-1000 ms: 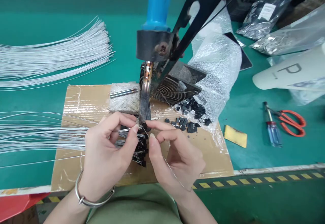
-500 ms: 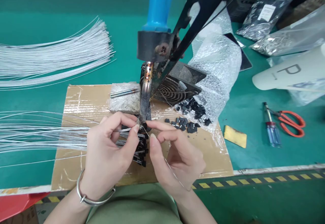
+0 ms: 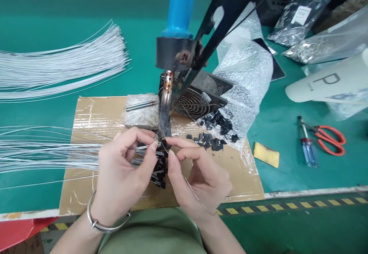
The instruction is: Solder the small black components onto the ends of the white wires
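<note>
A soldering iron (image 3: 165,112) with a blue handle is clamped in a black stand, its tip pointing down between my fingertips. My left hand (image 3: 126,173) pinches a thin white wire close under the tip. Between the thumb and fingers of my right hand (image 3: 198,173) runs a thin strand of solder wire (image 3: 189,187), its upper end at the tip and its tail trailing toward my wrist. Below my left fingers lie white wires ending in small black connectors (image 3: 159,173). The exact joint at the tip is mostly hidden by my fingers.
A cardboard sheet (image 3: 94,123) lies under the work. Beyond are a fan (image 3: 195,100), loose black connectors (image 3: 215,127) and bubble wrap (image 3: 244,66). A white wire bundle (image 3: 63,62) lies left; a yellow sponge (image 3: 266,154), screwdriver (image 3: 309,146) and orange-handled pliers (image 3: 330,141) lie right.
My right thumb has shifted slightly up and left, and the solder wire has moved slightly with it. My left hand stays in place.
</note>
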The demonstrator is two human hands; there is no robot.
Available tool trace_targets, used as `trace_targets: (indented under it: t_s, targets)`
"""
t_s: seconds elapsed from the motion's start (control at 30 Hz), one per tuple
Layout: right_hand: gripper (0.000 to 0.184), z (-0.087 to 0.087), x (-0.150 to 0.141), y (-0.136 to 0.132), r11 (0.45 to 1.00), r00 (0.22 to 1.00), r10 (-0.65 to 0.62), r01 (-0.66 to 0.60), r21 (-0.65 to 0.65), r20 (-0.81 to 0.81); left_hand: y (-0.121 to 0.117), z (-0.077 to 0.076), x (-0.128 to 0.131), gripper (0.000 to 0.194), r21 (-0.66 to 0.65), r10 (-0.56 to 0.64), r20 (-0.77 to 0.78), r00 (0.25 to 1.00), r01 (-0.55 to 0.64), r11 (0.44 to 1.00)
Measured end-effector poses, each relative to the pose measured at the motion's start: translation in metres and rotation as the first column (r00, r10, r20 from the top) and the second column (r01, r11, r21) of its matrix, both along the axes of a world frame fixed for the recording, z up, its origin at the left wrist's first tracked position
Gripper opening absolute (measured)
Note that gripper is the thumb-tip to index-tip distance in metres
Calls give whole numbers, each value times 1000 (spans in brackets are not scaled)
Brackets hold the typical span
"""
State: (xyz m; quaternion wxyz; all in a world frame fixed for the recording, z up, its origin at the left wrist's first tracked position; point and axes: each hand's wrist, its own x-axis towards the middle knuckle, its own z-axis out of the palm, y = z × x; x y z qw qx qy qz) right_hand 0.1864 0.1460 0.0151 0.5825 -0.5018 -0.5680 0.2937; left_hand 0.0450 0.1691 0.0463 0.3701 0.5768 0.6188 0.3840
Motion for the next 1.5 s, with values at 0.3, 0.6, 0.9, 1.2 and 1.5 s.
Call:
trace_targets:
  t_s: [0.3, 0.6, 0.9, 1.2, 1.5]
  targets:
    - [19, -2, 1, 0, 1000, 1000, 8, -8, 31, -6, -1, -1, -2, 9, -8, -4, 14, 1000, 4, 1000]
    - [17, -3, 0, 1, 1000, 1000, -7, 7, 3, -5, 2, 1, 1, 8, -15, 3, 17, 1000, -3, 1000]
    - [19, -2, -1, 2, 1000, 1000, -10, 10, 22, -9, 2, 3, 1, 8, -12, 12, 42, 999, -11, 1000]
    - [18, -3, 0, 2, 1000, 1000, -7, 7, 19, 5, 3, 3, 1, 7, -24, 14, 46, 999, -13, 1000]
    - [17, -6, -1, -2, 1000, 999, 16, -16, -20, -35, 1, 2, -1, 7, -33, -2, 20, 1000, 2, 999]
